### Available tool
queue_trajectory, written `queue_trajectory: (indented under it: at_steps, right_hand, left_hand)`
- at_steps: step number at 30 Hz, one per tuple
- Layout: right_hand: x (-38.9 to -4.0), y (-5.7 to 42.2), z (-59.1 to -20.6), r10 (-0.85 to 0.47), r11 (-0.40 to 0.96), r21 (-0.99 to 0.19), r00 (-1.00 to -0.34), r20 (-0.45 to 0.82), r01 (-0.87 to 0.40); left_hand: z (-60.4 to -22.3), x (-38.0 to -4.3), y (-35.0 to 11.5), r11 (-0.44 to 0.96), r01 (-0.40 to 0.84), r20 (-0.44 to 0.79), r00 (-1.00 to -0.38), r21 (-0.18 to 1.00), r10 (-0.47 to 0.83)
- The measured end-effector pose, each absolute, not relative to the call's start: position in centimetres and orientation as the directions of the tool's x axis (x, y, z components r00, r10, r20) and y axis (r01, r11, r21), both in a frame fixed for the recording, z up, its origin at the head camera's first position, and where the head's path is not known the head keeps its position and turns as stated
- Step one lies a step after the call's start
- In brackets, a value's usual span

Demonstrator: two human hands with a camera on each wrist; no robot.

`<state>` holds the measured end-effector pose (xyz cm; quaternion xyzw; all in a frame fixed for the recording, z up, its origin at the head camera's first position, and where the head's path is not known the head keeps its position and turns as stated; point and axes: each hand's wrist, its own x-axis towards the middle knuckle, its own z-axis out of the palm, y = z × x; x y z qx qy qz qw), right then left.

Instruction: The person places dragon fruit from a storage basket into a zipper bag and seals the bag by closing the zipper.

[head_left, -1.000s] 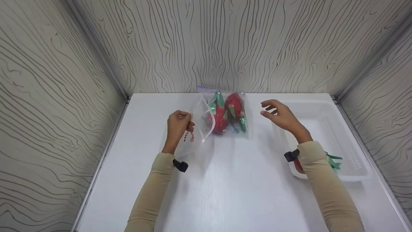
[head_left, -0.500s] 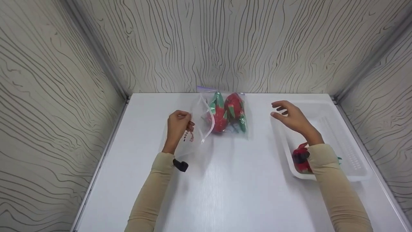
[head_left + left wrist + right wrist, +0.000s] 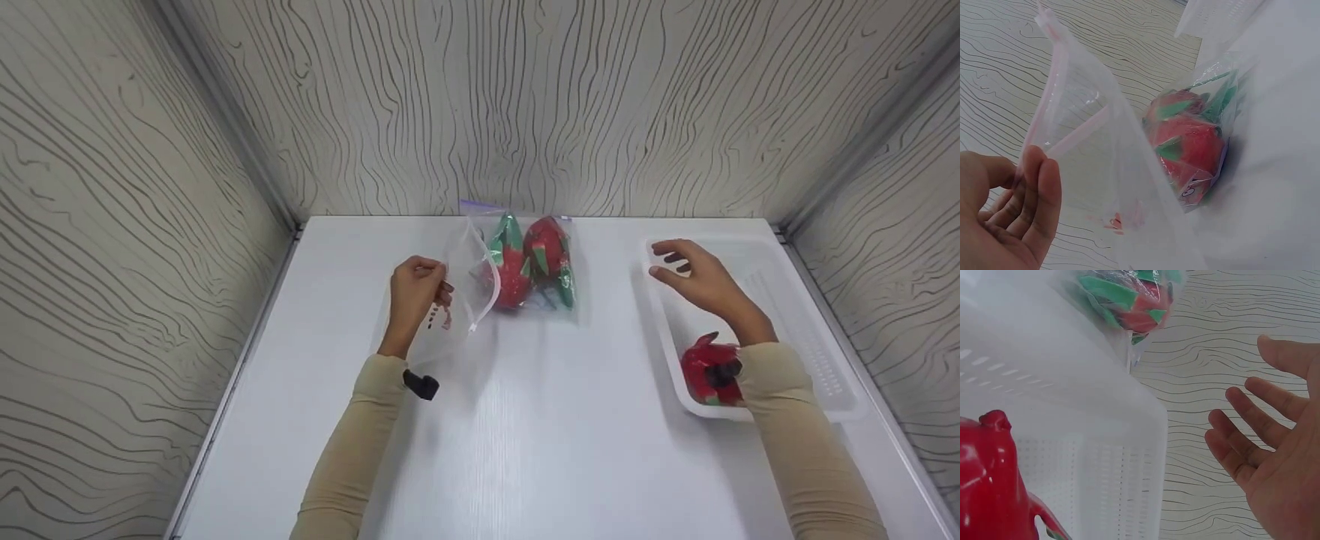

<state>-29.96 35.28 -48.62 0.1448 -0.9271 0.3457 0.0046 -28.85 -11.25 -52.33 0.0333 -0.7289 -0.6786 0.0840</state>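
Between thumb and fingertips my left hand (image 3: 415, 294) pinches the mouth edge of a clear zip bag (image 3: 1081, 112), holding it spread. Inside the bag lie two red-and-green dragon fruits, one on the left (image 3: 513, 277) and one on the right (image 3: 546, 244). My right hand (image 3: 709, 289) hovers over the left rim of a white basket (image 3: 664, 330), fingers apart and holding nothing. Another red dragon fruit (image 3: 701, 371) lies in the basket's near left corner, partly hidden behind my right wrist; it looks glossy in the right wrist view.
The white table (image 3: 540, 450) carries the bag near its back edge and the basket at its right side. Patterned panels rise as a back wall (image 3: 495, 105), a left wall (image 3: 97, 285) and a right wall (image 3: 907, 247) around it.
My right hand has moved rightward from beside the bag to above the basket, uncovering more of the dragon fruit there. My left hand keeps its pinch on the bag in the same place.
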Motion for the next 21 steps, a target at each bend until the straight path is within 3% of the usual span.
queue_trajectory:
  at_steps: [21]
  right_hand:
    - [-28.4, 37.8, -48.7, -0.268, 0.743, -0.612, -0.958, 0.102, -0.272]
  left_hand:
    - [-52.4, -28.8, -11.3, 0.074, 0.060, 0.072, -0.983, 0.995, -0.170]
